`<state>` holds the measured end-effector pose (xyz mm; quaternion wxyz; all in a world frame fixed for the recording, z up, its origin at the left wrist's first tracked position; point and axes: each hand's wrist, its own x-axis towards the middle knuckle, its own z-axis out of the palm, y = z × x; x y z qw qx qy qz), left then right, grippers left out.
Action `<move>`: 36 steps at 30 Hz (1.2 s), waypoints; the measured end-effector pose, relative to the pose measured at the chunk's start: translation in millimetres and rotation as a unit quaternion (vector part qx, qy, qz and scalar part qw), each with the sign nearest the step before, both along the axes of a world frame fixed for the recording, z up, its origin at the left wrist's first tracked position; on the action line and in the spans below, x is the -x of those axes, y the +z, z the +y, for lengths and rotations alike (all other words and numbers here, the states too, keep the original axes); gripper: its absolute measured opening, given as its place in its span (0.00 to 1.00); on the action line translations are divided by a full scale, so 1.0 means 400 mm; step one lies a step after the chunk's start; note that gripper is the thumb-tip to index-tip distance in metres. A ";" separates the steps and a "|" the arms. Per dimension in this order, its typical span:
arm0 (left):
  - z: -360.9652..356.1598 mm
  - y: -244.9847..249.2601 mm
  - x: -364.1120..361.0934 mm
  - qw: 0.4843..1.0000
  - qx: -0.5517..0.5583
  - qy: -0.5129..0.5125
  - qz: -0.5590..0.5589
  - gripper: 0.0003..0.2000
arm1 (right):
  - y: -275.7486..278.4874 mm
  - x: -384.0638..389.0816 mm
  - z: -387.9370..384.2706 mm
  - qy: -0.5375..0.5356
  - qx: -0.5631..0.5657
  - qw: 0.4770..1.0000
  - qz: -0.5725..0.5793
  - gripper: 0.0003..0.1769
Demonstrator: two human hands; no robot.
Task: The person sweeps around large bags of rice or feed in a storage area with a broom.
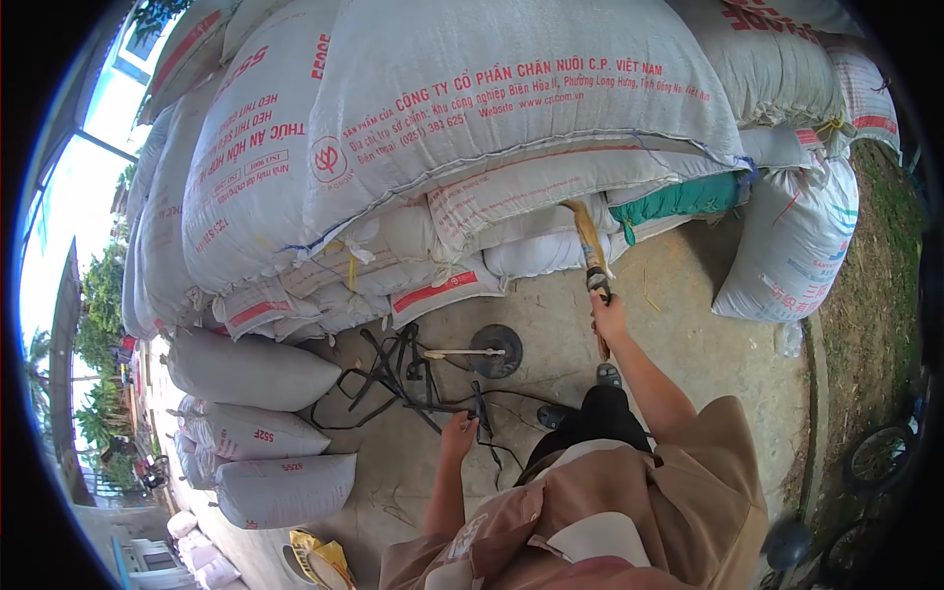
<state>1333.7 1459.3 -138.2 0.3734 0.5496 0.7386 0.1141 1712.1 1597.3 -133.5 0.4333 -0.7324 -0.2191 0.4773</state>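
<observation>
My right hand is closed round a curved wooden stick with a dark wrapping just above my fingers. The stick's upper end overlaps the lower sacks in this view. Lower left, my left hand is closed on a black strap, part of which stands up past my fingers. A tangle of black straps lies on the concrete nearby. Between my hands, a round black disc rests on the floor, and a thin pale rod reaches across it.
A high pile of full white sacks fills the front. A tied sack stands at the right; several more lie at the left. A yellow bag is at the bottom, wheels at the right edge.
</observation>
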 end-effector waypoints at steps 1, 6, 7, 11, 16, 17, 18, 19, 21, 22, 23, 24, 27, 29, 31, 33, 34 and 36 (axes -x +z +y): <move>-0.018 -0.037 0.012 1.000 -0.001 0.010 -0.007 0.22 | -0.017 -0.051 0.021 -0.045 -0.004 0.999 -0.011 0.21; -0.259 -0.325 -0.011 0.976 0.192 -0.003 0.101 0.30 | -0.059 -0.126 0.147 -0.190 -0.069 0.979 0.018 0.20; -0.298 -0.340 -0.037 0.965 0.245 -0.032 0.086 0.30 | -0.061 -0.079 0.163 -0.190 -0.063 0.979 0.047 0.19; -0.391 -0.365 -0.207 0.927 0.374 0.020 -0.005 0.30 | -0.138 0.062 0.175 0.110 0.025 0.991 0.072 0.20; -0.402 -0.435 -0.315 0.953 0.278 0.122 0.000 0.28 | -0.232 0.098 0.140 0.335 -0.010 0.942 -0.014 0.21; -0.397 -0.455 -0.323 0.960 0.239 0.148 0.008 0.26 | -0.251 0.086 0.151 0.256 -0.030 0.966 -0.017 0.21; -0.387 -0.474 -0.327 0.968 0.202 0.147 0.010 0.25 | -0.283 0.052 0.171 0.268 -0.027 0.963 -0.026 0.21; -0.382 -0.495 -0.333 0.974 0.154 0.168 0.004 0.22 | -0.313 0.007 0.202 0.126 -0.040 0.991 -0.011 0.21; -0.361 -0.512 -0.363 0.964 0.135 0.225 -0.049 0.21 | -0.363 -0.035 0.250 -0.017 -0.051 0.999 -0.001 0.21; -0.350 -0.514 -0.376 0.950 0.113 0.276 -0.095 0.20 | -0.381 -0.042 0.277 -0.033 -0.055 0.997 -0.033 0.20; -0.340 -0.513 -0.397 0.946 0.112 0.286 -0.105 0.18 | -0.397 -0.047 0.300 -0.049 -0.060 0.995 -0.065 0.20; -0.334 -0.523 -0.419 0.944 0.117 0.288 -0.112 0.18 | -0.436 -0.016 0.307 0.018 -0.051 0.993 -0.109 0.19; -0.295 -0.499 -0.489 0.939 0.105 0.296 -0.139 0.17 | -0.598 0.078 0.252 0.287 -0.026 0.918 -0.272 0.22; -0.253 -0.466 -0.518 0.935 0.096 0.302 -0.159 0.17 | -0.598 0.120 0.217 0.534 0.124 0.825 -0.135 0.24; -0.232 -0.461 -0.522 0.937 0.059 0.299 -0.171 0.16 | -0.561 0.138 0.150 0.481 0.057 0.858 -0.171 0.25; -0.222 -0.460 -0.499 0.942 0.038 0.293 -0.161 0.15 | -0.579 0.120 0.124 0.340 -0.024 0.922 -0.182 0.23; -0.217 -0.455 -0.487 0.945 0.016 0.289 -0.154 0.15 | -0.523 0.100 0.135 0.248 -0.038 0.956 -0.150 0.22; -0.206 -0.448 -0.453 0.950 -0.008 0.282 -0.133 0.14 | -0.445 0.054 0.190 0.066 -0.081 0.989 -0.105 0.20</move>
